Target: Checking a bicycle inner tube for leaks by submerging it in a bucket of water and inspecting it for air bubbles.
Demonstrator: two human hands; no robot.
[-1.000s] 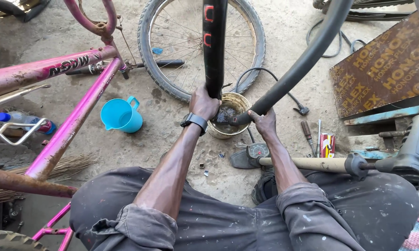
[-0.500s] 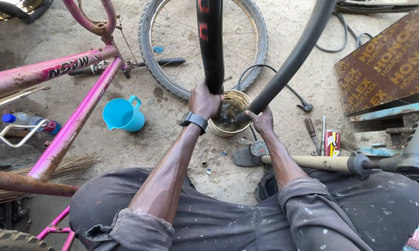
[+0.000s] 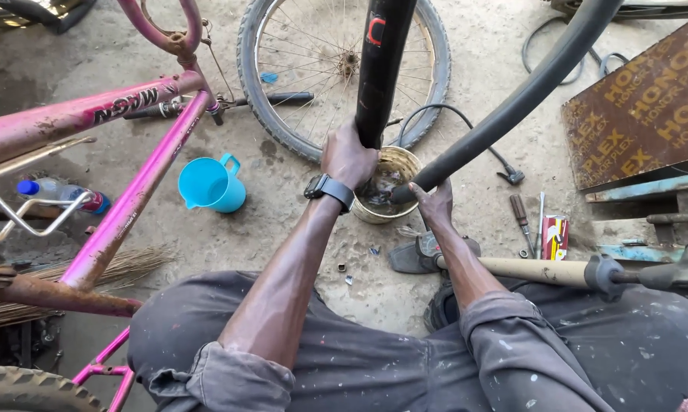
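Note:
A black rubber inner tube (image 3: 512, 99) loops up out of the frame, and its lowest part dips into a small round tin of water (image 3: 397, 164) on the ground. My left hand (image 3: 348, 156), with a black watch on the wrist, grips the left run of the tube just above the tin. My right hand (image 3: 433, 202) holds the right run of the tube at the tin's rim, fingers wrapped under it. I am seated, with my knees on either side.
A pink bicycle frame (image 3: 130, 198) stands at the left beside a blue plastic jug (image 3: 210, 183). A spoked wheel (image 3: 336, 69) lies behind the tin. A hand pump (image 3: 557, 271), screwdrivers (image 3: 521, 217), a small red tin and a brown board (image 3: 649, 107) sit at the right.
Both hands stay on the tube at the tin. The right hand has slid slightly lower along the tube, and the view has shifted a little.

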